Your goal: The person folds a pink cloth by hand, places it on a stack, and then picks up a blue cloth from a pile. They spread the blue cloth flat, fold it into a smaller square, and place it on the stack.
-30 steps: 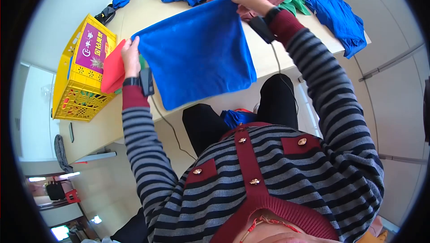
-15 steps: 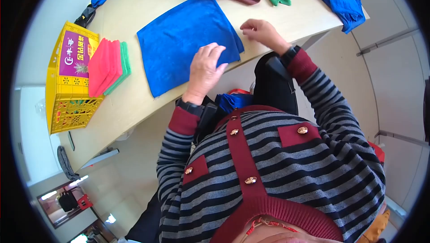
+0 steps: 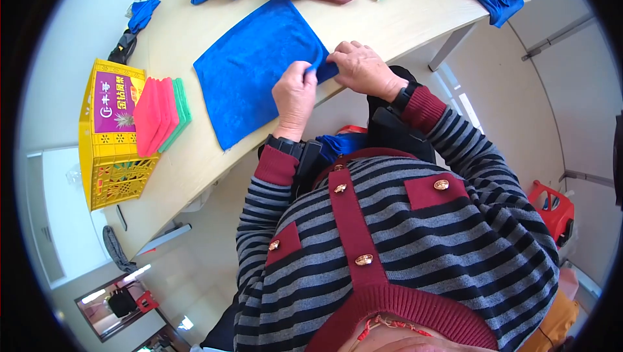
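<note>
Blue cloth spread on counter, right edge partly raised. Fingers of left hand pinching raised edge; fingers of right hand grasping adjacent corner. Pink and green cloths beside yellow crate.

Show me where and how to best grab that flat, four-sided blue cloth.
Pinch the blue cloth, probably by its right-hand edge, from the person's side: there it rises at the left hand, while most lies flat on the pale table.
</note>
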Available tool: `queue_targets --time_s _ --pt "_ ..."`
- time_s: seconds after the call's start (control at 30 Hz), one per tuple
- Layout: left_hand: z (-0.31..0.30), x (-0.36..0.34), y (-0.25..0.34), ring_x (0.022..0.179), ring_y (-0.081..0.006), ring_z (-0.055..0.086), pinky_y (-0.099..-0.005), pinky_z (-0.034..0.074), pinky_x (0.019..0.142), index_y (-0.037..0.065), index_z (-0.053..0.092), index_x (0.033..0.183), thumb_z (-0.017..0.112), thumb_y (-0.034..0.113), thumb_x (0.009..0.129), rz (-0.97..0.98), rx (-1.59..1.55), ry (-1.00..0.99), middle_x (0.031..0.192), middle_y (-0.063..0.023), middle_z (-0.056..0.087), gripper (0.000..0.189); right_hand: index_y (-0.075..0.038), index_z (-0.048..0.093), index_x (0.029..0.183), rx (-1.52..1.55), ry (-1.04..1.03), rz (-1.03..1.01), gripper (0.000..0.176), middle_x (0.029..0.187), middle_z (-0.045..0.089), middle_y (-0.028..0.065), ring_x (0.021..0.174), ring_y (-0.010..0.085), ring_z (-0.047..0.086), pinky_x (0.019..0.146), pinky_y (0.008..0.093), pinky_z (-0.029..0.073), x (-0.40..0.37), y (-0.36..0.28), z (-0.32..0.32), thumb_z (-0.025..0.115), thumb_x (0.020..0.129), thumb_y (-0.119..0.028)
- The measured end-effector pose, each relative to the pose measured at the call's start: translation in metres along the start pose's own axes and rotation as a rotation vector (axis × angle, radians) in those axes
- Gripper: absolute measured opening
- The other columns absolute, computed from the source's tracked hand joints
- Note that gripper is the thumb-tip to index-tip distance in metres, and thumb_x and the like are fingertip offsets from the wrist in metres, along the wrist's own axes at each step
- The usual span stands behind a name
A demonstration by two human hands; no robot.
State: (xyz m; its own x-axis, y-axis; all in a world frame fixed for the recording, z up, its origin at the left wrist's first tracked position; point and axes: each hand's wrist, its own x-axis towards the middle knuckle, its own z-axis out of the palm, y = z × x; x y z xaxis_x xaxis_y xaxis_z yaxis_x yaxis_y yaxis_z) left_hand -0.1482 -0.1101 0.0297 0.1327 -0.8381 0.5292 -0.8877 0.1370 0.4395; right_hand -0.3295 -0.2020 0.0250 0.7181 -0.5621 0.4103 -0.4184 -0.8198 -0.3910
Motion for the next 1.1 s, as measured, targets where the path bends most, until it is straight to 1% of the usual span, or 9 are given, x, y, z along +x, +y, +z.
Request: queue_targets --time_s 0.03,0.17,0.3,0.47,0.6,0.7,0.83,0.97,1.1 --pt "-0.001 0.005 0.002 0.069 -0.0327 0.066 -0.042 0.052 0.061 0.006 0.066 0.093 0.07 0.013 0.091 -0.111 -0.049 0.04 0.08 -0.0129 0.068 0.008 -0.006 0.068 0.107 -0.033 -0.008 -0.017 0.024 0.104 0.063 0.012 0.1 0.0315 0.063 0.091 0.0408 0.052 0.0 -0.001 -0.001 0.067 0.084 -0.012" --pt "-0.02 0.042 0.0 0.062 -0.0335 0.064 -0.0418 0.05 0.057 0.005 0.066 0.089 0.071 0.017 0.093 -0.247 -0.134 0.205 0.076 -0.0146 0.067 0.013 -0.005 0.064 0.098 -0.207 -0.108 -0.158 0.015 0.098 0.06 0.0113 0.096 0.0298 0.063 0.085 0.0398 0.053 0.009 0.007 0.003 0.065 0.085 -0.012" --pt "-0.018 0.054 0.002 0.063 -0.0314 0.064 -0.04 0.051 0.059 0.005 0.067 0.088 0.073 0.017 0.092 -0.226 -0.122 0.246 0.078 -0.0149 0.068 0.014 -0.006 0.059 0.092 -0.302 -0.183 -0.255 0.008 0.093 0.058 0.0104 0.093 0.0286 0.063 0.08 0.0386 0.054 0.014 0.004 -0.003 0.062 0.087 -0.011" --pt "0.012 0.028 -0.001 0.065 -0.0306 0.065 -0.0397 0.052 0.06 0.004 0.068 0.087 0.074 0.017 0.091 -0.235 -0.135 0.092 0.081 -0.0157 0.069 0.015 -0.007 0.059 0.093 -0.301 -0.17 -0.284 0.009 0.093 0.058 0.0098 0.093 0.0277 0.063 0.078 0.0381 0.055 0.017 0.01 -0.009 0.062 0.086 -0.011" --pt "0.02 0.018 -0.004 0.066 -0.0309 0.067 -0.0394 0.052 0.061 0.003 0.069 0.089 0.075 0.016 0.09 -0.176 -0.172 0.111 0.082 -0.0165 0.071 0.014 -0.007 0.058 0.092 -0.209 -0.042 -0.29 0.008 0.089 0.057 0.0108 0.085 0.0272 0.065 0.076 0.0403 0.055 0.018 0.01 -0.01 0.061 0.086 -0.01" --pt "0.017 0.024 -0.01 0.062 -0.0109 0.054 -0.0296 0.046 0.057 -0.001 0.071 0.097 0.074 0.015 0.093 -0.221 -0.241 0.105 0.074 -0.007 0.067 0.017 -0.005 0.061 0.095 -0.178 -0.136 -0.137 0.01 0.09 0.063 0.014 0.083 0.0303 0.068 0.076 0.0423 0.056 0.021 0.008 -0.012 0.061 0.086 -0.009" --pt "0.005 0.032 -0.016 0.064 -0.0073 0.05 -0.0269 0.045 0.058 -0.003 0.07 0.098 0.074 0.016 0.094 -0.339 -0.325 0.089 0.074 -0.0027 0.064 0.02 -0.005 0.066 0.099 0.17 -0.039 0.081 0.016 0.095 0.07 0.0162 0.086 0.034 0.07 0.079 0.0431 0.057 0.026 0.008 0.003 0.06 0.085 -0.004" --pt "-0.009 0.051 -0.039 0.065 -0.0058 0.048 -0.0251 0.043 0.058 -0.004 0.069 0.098 0.072 0.018 0.095 -0.402 -0.37 0.142 0.073 -0.0003 0.061 0.023 -0.005 0.069 0.102 0.427 -0.062 0.124 0.021 0.102 0.072 0.0157 0.093 0.0356 0.07 0.083 0.0418 0.057 0.029 0.01 0.013 0.058 0.084 0.0" --pt "-0.046 0.098 -0.064 0.059 -0.0132 0.057 -0.0304 0.048 0.057 -0.001 0.071 0.094 0.071 0.018 0.095 -0.339 -0.378 0.19 0.069 -0.0061 0.065 0.019 -0.005 0.067 0.097 0.325 0.054 -0.017 0.017 0.1 0.072 0.0173 0.092 0.0356 0.07 0.083 0.0443 0.056 0.03 0.014 0.018 0.057 0.085 0.001"
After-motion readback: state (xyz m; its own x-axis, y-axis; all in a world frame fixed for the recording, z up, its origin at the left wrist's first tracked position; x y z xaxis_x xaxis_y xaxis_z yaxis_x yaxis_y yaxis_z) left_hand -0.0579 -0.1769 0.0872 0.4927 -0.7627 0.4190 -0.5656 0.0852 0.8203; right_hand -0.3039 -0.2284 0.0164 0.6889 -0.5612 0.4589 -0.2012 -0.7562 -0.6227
